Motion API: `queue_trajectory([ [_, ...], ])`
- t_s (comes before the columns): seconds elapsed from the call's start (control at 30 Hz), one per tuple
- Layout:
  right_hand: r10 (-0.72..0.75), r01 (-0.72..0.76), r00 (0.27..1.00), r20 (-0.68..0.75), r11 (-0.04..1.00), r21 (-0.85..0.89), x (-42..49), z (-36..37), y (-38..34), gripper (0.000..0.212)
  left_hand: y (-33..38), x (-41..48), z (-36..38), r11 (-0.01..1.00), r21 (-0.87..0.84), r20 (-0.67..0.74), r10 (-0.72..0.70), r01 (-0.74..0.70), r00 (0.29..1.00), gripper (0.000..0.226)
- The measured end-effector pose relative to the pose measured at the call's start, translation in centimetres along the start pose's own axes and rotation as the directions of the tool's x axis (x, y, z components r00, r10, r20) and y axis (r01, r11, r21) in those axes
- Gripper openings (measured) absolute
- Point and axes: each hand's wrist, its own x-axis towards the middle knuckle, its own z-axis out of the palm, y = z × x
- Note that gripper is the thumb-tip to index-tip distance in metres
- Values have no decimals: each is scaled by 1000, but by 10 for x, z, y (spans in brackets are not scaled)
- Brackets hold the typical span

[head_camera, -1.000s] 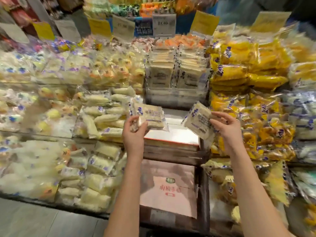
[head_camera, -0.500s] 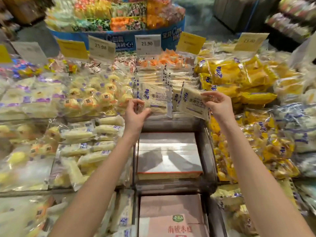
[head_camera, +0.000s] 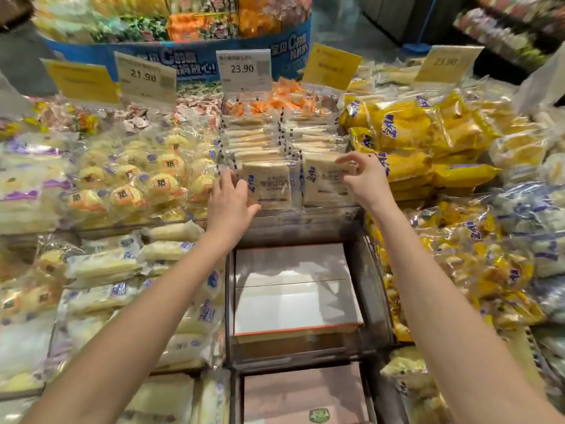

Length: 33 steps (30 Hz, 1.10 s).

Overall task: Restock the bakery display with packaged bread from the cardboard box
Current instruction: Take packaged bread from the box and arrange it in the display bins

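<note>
Two packets of sliced bread stand upright at the front of two rows in the middle display bin [head_camera: 305, 218]. My left hand [head_camera: 229, 203] lies with straight fingers against the left edge of the left bread packet [head_camera: 270, 185], thumb on its lower front. My right hand [head_camera: 365, 180] pinches the top right corner of the right bread packet [head_camera: 324, 185] with curled fingers. Below them, a closed white cardboard box [head_camera: 293, 292] with an orange edge fills the compartment under my arms. A pinkish cardboard box [head_camera: 305, 393] sits nearer still.
Round buns in clear bags [head_camera: 137, 182] fill the bin to the left, long pale loaves [head_camera: 104, 267] lie below them. Yellow bread bags [head_camera: 412, 133] are piled on the right. Price cards [head_camera: 243, 70] stand behind the rows. A round blue snack stand [head_camera: 183, 56] is beyond.
Both hands have carried their packets forward and set them upright at the front of the two rows. My view has moved closer over the display.
</note>
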Motion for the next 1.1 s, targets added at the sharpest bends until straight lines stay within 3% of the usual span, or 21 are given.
queue_trajectory([
  [0.07,-1,1,1000,-13,1000,-8,-7,12,2,34,2,5,-4,978,182,-55,114,-102,992,50],
  [0.13,-17,16,998,-52,1000,-9,-13,25,5,40,2,13,-3,923,289,-48,279,-255,959,76],
  [0.2,5,-7,995,-101,1000,-17,-16,34,6,48,0,22,-4,811,380,125,431,-444,894,99],
  [0.3,27,-21,979,-204,999,35,-20,46,5,66,2,29,-13,710,423,327,460,-563,826,96],
  [0.47,46,-42,989,-141,999,29,-29,76,12,95,-1,37,-16,622,507,355,480,-596,802,100],
  [0.6,33,-34,998,-60,999,-19,-20,79,17,105,-6,26,-11,708,478,270,446,-520,854,90],
  [0.67,2,-3,1000,-16,999,-47,-16,75,20,104,-10,21,-9,746,469,255,399,-473,881,84],
  [0.83,-23,28,998,61,995,-91,-20,63,22,98,-19,23,-18,764,376,269,451,-524,851,78],
  [0.97,27,-26,1000,14,997,-71,-38,54,14,89,-16,8,-27,737,359,242,519,-572,820,77],
  [1.1,83,-84,996,-33,996,-18,-66,43,9,71,-12,-11,-44,794,320,191,481,-518,856,68],
])
